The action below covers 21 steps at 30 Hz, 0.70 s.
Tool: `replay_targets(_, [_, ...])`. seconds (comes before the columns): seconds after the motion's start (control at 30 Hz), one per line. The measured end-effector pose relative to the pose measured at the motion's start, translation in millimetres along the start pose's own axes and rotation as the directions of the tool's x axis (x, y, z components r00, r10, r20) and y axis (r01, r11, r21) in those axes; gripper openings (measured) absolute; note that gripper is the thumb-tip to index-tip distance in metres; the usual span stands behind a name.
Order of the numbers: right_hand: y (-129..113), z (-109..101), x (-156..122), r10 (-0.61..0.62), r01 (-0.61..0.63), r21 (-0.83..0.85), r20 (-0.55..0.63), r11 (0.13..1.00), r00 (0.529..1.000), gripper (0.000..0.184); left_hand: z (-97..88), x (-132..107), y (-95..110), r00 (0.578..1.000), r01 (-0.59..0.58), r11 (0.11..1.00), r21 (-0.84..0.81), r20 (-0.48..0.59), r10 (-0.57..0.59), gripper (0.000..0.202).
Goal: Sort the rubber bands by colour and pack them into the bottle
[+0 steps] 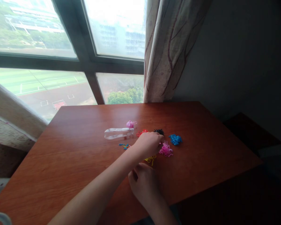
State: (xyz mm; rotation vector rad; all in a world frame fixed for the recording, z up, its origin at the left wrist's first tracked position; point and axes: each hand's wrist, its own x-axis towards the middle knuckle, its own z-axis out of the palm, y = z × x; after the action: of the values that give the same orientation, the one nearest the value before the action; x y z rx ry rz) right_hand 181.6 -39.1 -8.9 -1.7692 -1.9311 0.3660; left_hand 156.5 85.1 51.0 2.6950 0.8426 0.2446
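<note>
Small heaps of coloured elastic bands lie mid-table: red (141, 132), black (159, 131), blue (175, 139), pink (165, 150) and yellow (150, 160). A clear plastic bottle (118, 133) with a pink cap (130, 124) lies on its side to their left. My left hand (148, 144) reaches across from the lower left, its fingers curled down between the black and pink heaps; what they pinch is hidden. My right hand (144, 184) rests nearer me, its fingers curled against the yellow bands, and its grip is also hidden.
The brown wooden table (67, 162) stands against a large window (61, 47), with a patterned curtain (170, 50) at the back right. A few loose blue and yellow bands (124, 146) lie below the bottle. A dark wall and low furniture sit to the right.
</note>
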Motion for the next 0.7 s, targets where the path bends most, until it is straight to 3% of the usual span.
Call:
replay_targets(0.23, [1, 3, -1, 0.003, -0.002, 0.006, -0.014, 1.0, 1.0, 0.016, 4.1, 0, 0, 1.0, 0.027, 1.0, 0.007, -0.006, -0.027, 0.022])
replay_targets(0.4, [0, 1, 0, -0.004, 0.005, 0.047, -0.031, 0.999, 1.0, 0.016, -3.9, -7, -5, 0.997, 0.072, 0.997, -0.01, -0.022, -0.072, 0.02])
replay_targets(0.53, [-1, 0, 0, -0.012, 0.018, 0.12, -0.047, 0.993, 0.999, 0.019, -16.7, -31, -19, 0.991, 0.125, 0.992, -0.026, -0.045, -0.126, 0.016])
replay_targets(0.7, [-2, 2, 0, 0.004, 0.005, 0.121, -0.071, 0.993, 0.997, 0.022, -24.1, -80, -48, 0.967, 0.241, 0.97, -0.032, -0.072, -0.243, 0.013])
